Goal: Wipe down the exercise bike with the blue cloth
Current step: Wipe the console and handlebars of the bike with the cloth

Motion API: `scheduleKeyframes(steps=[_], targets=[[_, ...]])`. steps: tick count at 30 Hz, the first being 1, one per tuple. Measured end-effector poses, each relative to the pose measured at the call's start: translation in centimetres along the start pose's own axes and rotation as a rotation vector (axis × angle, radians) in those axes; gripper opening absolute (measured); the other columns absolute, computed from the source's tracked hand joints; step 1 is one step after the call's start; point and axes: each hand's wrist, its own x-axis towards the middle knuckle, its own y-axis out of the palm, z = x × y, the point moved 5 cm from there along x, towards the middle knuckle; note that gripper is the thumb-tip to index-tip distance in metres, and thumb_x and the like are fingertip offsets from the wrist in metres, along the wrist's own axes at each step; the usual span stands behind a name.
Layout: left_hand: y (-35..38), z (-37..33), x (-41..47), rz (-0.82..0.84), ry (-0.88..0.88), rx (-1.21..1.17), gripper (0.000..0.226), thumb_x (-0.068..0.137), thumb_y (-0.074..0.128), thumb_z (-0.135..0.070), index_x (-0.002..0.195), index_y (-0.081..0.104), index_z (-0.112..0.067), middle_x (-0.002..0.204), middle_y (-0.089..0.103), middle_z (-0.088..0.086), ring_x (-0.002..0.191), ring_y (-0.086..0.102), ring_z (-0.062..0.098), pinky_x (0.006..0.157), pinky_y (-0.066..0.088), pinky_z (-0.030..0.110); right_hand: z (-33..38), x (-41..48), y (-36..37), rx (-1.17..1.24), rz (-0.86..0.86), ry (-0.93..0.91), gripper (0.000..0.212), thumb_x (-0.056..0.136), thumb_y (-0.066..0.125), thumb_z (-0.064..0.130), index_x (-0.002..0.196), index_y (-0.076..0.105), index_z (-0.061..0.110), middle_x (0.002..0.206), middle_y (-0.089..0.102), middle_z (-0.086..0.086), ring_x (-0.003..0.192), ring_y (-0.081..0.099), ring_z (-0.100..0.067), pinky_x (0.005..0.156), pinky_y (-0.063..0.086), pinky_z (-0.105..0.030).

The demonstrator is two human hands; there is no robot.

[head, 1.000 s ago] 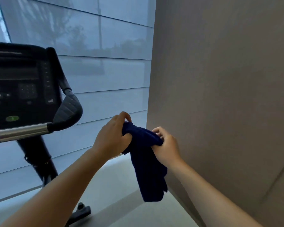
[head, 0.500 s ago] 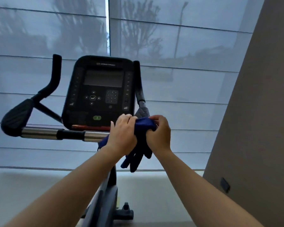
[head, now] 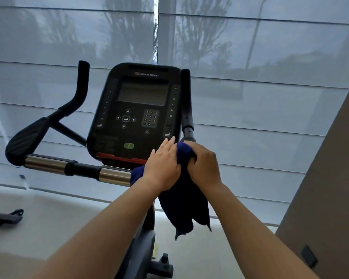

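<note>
Head view: the fingers (head: 190,161) of the right hand (head: 203,165) are curled tight around a bunched fold of the blue cloth (head: 186,200), gripping it at the top, while the fingers (head: 165,147) of the left hand (head: 162,168) lie almost straight, flat over the cloth's left side, pressing rather than gripping. The two hands touch each other, with the cloth's upper fold showing between them and its loose end hanging down below the wrists. The cloth sits against the right end of the horizontal handlebar (head: 79,170) of the exercise bike (head: 137,248), and a corner of it covers the chrome section there, just below the lower right corner of the console (head: 137,113). The console is black, with a dark screen, a keypad, a green button and a red strip along its lower edge, and it bears the words STAR TRAC. Behind the right hand the right upright grip (head: 186,101) rises beside the console; the left upright grip (head: 82,81) stands well apart on the other side, above a padded armrest (head: 25,141). Beyond the bike hang pale window blinds (head: 270,117), and a brown wall (head: 330,188) closes the right side.
</note>
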Motion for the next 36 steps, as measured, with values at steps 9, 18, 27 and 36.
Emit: scheduleKeyframes(steps=[9,18,27,36], targets=[[-1.4,-0.1,-0.7,-0.186,-0.1,0.095,0.057,0.088,0.047,-0.032,0.138,0.027,-0.015,0.146,0.021,0.008,0.137,0.014,0.024,0.109,0.021,0.046,0.5,-0.2,-1.2,-0.089,-0.156,0.027,0.013,0.08,0.054,-0.001,0.087,0.054,0.01,0.089,0.051,-0.007,0.077,0.052,-0.025,0.06,0.046,-0.036],[-3.2,0.0,-6.1,-0.288,0.186,-0.036,0.033,0.085,0.057,-0.016,0.115,0.046,-0.007,0.113,0.046,0.008,0.098,0.049,0.02,0.093,0.043,0.03,1.7,-5.4,2.0,-0.168,0.102,0.04,0.052,0.094,0.039,0.027,0.143,0.027,0.014,0.148,0.027,-0.009,0.135,0.025,-0.025,0.112,0.02,-0.044],[-0.2,0.2,-2.8,-0.017,0.196,0.099,0.06,0.099,0.032,-0.027,0.147,0.001,-0.013,0.157,0.001,0.006,0.143,-0.005,0.02,0.11,-0.007,0.023,0.3,-3.6,2.0,0.02,0.073,0.109,0.051,0.094,0.044,0.012,0.143,0.029,0.015,0.148,0.032,-0.004,0.135,0.028,-0.018,0.113,0.024,-0.032],[0.2,-1.2,1.7,-0.101,0.181,-0.009,0.056,0.097,0.034,-0.016,0.148,0.01,-0.011,0.155,0.011,0.005,0.143,0.0,0.019,0.11,-0.006,0.019,-1.8,0.0,1.3,0.166,-0.05,0.095,0.043,0.088,0.049,0.001,0.13,0.05,0.011,0.125,0.056,-0.004,0.115,0.049,-0.017,0.099,0.038,-0.022]])
